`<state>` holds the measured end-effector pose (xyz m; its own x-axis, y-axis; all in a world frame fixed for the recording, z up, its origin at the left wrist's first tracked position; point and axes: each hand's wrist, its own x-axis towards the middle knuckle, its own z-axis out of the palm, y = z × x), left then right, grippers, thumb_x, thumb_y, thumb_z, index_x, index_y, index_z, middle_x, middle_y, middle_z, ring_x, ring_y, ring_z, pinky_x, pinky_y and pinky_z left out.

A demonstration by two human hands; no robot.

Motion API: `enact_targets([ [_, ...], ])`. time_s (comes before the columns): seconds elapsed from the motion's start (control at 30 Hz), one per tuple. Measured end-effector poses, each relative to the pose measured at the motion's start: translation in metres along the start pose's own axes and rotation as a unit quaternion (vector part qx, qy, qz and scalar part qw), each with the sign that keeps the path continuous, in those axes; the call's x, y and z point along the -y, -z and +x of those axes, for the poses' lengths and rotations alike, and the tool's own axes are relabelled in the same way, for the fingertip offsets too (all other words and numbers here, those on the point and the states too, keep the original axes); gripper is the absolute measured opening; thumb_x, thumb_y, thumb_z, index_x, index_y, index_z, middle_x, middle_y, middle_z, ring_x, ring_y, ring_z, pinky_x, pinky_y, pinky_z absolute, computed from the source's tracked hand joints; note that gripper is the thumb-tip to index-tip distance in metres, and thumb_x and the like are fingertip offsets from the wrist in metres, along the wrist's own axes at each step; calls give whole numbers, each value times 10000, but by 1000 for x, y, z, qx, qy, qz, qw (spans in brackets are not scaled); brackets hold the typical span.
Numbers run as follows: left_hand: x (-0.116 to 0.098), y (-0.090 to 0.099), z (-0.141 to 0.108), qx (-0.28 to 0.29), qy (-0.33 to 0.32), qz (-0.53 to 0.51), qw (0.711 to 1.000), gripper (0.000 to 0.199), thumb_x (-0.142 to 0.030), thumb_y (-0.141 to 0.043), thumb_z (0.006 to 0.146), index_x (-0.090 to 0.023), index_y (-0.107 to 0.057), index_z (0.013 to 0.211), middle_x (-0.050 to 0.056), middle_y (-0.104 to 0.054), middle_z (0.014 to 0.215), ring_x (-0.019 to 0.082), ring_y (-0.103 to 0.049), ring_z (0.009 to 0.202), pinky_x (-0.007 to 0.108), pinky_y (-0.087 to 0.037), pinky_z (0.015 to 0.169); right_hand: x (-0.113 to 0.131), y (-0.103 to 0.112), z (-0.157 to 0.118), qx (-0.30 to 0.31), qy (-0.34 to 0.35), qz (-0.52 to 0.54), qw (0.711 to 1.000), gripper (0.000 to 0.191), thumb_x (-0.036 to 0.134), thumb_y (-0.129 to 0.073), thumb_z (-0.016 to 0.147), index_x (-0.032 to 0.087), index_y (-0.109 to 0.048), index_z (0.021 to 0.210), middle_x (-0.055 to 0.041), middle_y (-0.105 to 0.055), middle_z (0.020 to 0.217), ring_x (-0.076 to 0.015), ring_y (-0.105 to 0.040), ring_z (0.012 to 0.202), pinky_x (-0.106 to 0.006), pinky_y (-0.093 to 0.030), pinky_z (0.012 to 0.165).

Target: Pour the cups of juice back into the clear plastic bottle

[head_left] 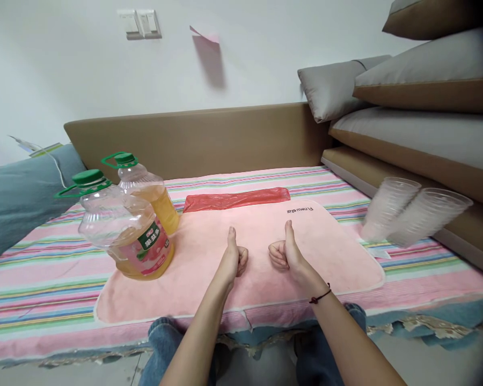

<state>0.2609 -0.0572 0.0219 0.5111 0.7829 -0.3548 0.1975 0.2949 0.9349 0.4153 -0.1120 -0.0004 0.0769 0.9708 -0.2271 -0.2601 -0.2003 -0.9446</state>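
Observation:
My left hand is curled into a fist with its thumb pointing up, above the pink mat. Mirroring it, my right hand makes the same thumbs-up, and a dark cord bracelet circles that wrist. Neither hand holds anything. To the left stands a large clear bottle with a green cap, a pink label and yellowish liquid inside. Behind it is a second such bottle, partly hidden. Two stacks of clear plastic cups, a left stack and a right stack, sit at the right.
A folded red plastic bag lies along the mat's far edge. Striped cloth covers the surface beneath. A brown backboard runs along the wall. Grey and brown cushions pile up at the right, and a blue-grey cushion is at the left.

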Motion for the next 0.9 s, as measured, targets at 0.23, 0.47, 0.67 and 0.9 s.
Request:
enact_targets([
  [0.23,-1,1,-5,8,-6,5,1000,824,-919,-29,702,-234,-271,314,-27,-135,309,65,-130,298,255,-65,402,1,4,0,-3,-12,-7,1000,834,923,10,738,247,-277,343,43,-201,312,-54,-139,289,-264,-56,380],
  [0.47,2,8,-8,-38,-91,127,987,730,-728,-2,829,-261,-270,336,1,-212,317,104,-208,311,277,-190,400,5,-5,-4,-54,55,-34,996,781,901,-239,762,232,-373,383,40,-301,338,-56,-227,316,-257,-129,406],
  [0.67,3,44,-32,-227,-265,202,915,266,-422,-485,823,-200,-617,759,23,-565,645,182,-545,658,315,-429,685,-12,-40,0,-94,193,-140,967,356,547,-691,718,204,-600,737,15,-595,571,-133,-517,495,-273,-393,513],
  [0.9,10,144,-61,-609,-485,339,527,497,-257,-661,820,-181,-477,1276,186,-488,1358,308,-413,1355,511,-333,1133,6,-130,23,-22,388,-332,860,214,292,-625,821,208,-679,1010,-93,-723,1043,-245,-669,955,-401,-519,828],
])
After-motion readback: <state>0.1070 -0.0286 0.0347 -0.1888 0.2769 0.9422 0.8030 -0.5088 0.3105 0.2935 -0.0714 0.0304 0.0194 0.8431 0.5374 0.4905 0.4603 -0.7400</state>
